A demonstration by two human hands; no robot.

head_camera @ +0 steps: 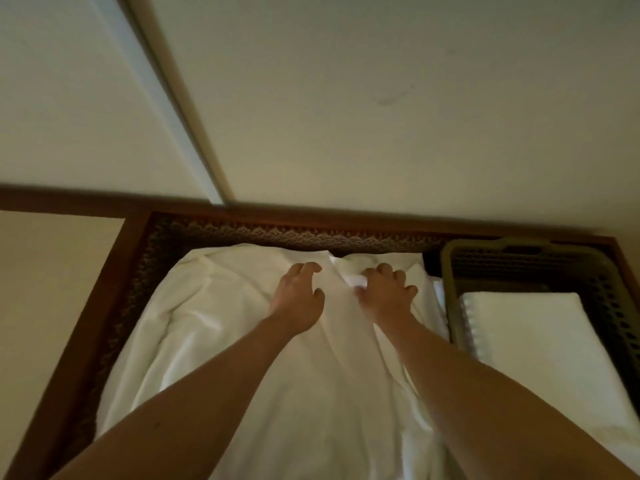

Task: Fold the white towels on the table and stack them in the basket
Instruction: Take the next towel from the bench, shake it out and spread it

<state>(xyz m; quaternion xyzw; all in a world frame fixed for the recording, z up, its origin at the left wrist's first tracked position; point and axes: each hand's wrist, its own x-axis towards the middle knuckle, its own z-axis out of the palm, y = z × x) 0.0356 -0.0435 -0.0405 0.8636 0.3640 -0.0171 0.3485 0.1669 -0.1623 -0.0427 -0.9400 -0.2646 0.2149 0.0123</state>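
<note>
A large white towel point(214, 341) lies rumpled across the dark wooden table point(114, 271), covering most of it. My left hand point(298, 299) hovers over the towel's far middle with fingers curled and spread, gripping nothing that I can see. My right hand point(384, 289) is close beside it and pinches a raised fold of the towel between thumb and fingers. Both forearms reach in from the bottom of the view. A grey perforated basket point(453, 306) stands at the table's right side with a folded white towel point(540, 348) lying flat inside it.
The table has a patterned woven border point(277, 233) along its far edge and stands against a pale wall point(381, 116). A pale floor or surface point(52, 271) lies to the left of the table. The basket touches the towel's right edge.
</note>
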